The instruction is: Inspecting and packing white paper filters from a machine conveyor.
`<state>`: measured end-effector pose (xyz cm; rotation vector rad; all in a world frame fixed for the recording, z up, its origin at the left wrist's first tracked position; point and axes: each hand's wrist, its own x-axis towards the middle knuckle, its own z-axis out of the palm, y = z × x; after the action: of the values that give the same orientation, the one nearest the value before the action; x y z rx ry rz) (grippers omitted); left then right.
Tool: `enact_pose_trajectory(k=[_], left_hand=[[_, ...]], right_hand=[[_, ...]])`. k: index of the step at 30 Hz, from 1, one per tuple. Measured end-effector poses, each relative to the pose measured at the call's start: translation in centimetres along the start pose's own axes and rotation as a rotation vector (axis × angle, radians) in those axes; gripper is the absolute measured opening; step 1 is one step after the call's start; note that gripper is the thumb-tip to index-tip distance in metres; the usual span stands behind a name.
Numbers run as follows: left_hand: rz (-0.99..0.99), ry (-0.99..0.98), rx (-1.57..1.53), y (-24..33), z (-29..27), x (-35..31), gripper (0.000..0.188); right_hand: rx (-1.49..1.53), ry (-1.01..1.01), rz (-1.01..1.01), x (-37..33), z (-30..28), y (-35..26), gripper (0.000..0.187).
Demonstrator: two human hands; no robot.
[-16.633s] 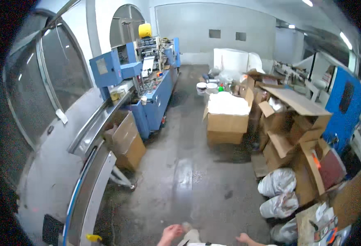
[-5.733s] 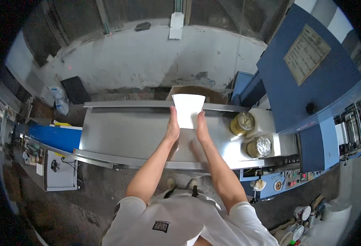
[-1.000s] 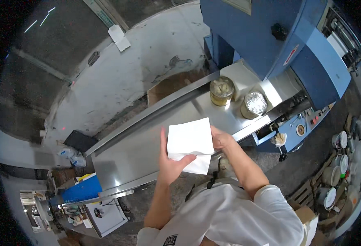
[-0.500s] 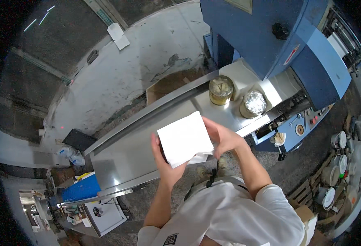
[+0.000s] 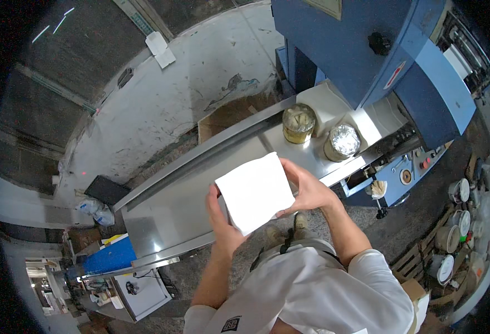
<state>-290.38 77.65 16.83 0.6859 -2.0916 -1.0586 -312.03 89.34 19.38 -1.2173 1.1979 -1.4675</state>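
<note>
A roughly square stack of white paper sheets [image 5: 255, 192] is held up between my two hands, above the near edge of the metal table [image 5: 172, 209]. My left hand [image 5: 224, 218] grips its left side and lower corner, the thumb and fingers curled round the edge. On the opposite side my right hand [image 5: 305, 186] presses against the right edge, its fingers partly hidden by the paper. The top sheet looks smooth and blank. Past the stack, two round cans stand on the metal table: one brownish can [image 5: 299, 123] and one foil-topped can [image 5: 342, 142].
A large blue machine [image 5: 345, 50] rises at the far right, with a control panel [image 5: 415, 172] beside it. Several lidded buckets [image 5: 447, 238] stand by a wooden pallet [image 5: 416, 260] on the right. At the left are a blue board [image 5: 110, 256] and a white-topped table [image 5: 147, 295].
The loose, splayed sheets at the stack's lower right corner now lie more evenly with the rest. My right hand has shifted slightly upward along the edge, and the stack has turned a little.
</note>
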Motion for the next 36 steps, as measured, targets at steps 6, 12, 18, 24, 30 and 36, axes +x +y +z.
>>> enact_pose_trajectory(k=[6,12,18,24,30,36], left_hand=[[0.201,0.029,-0.01,2.5,-0.7,1.4,0.115],[0.111,-0.131,0.141,4.8,-1.8,2.0,0.122],[-0.011,-0.22,0.018,5.2,-2.0,2.3,0.12],[-0.078,-0.24,-0.131,4.8,-1.8,2.1,0.121],[-0.075,-0.205,-0.273,5.9,-2.4,2.1,0.124],[-0.173,-0.147,-0.536,5.5,-2.4,4.1,0.113]], right_hand=[[0.375,-0.073,-0.101,0.2,-1.2,-0.4,0.116],[-0.159,0.002,0.071,0.3,-0.7,-2.4,0.075],[-0.433,0.078,-0.092,0.9,-0.1,-4.4,0.048],[-0.575,0.118,-0.095,0.8,0.6,-3.0,0.033],[-0.217,0.248,0.058,1.1,0.0,-1.8,0.026],[0.725,-0.089,0.138,-0.1,1.1,5.1,0.068]])
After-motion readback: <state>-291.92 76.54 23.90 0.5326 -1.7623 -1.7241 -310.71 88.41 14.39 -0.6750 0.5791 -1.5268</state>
